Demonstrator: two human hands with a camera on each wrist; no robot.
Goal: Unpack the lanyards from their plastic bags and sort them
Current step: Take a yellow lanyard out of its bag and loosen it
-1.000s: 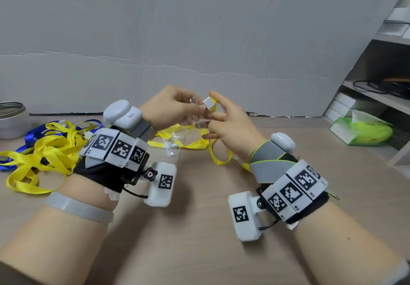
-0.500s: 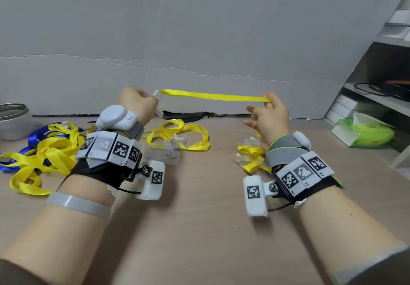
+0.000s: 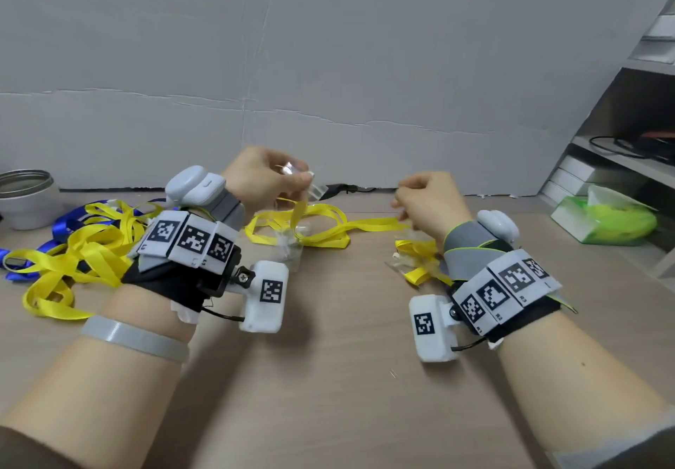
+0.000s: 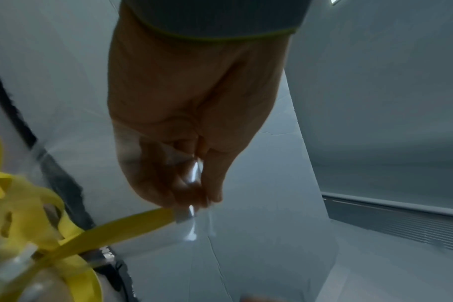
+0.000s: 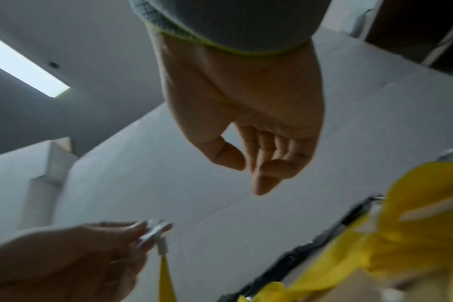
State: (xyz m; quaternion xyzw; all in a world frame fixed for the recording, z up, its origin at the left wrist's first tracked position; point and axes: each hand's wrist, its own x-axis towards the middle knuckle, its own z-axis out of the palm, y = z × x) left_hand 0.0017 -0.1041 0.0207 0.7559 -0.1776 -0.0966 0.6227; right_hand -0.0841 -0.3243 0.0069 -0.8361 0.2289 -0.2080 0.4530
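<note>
Left hand (image 3: 261, 176) is up off the table (image 3: 339, 377), thumb & fingertips pinching the lanyard (image 3: 330, 229) by its clip end plus a scrap of clear plastic, looks like the bag. From that pinch the yellow strap drops straight down, then runs L-to-R across the table w/ its far end just beside the right hand (image 3: 429, 200). Right hand's grip: loose, fingers half-curled, nothing in it – wrist view confirms. So the strap's long axis lies sideways btwn the hands; left has the top, right is nearest the tail. Sorted yellow pile (image 3: 73, 253) sits well left, blue strands under it, so prob. the left hand carries it over there. More bagged lanyards (image 3: 416, 256) wait under the right wrist.
</note>
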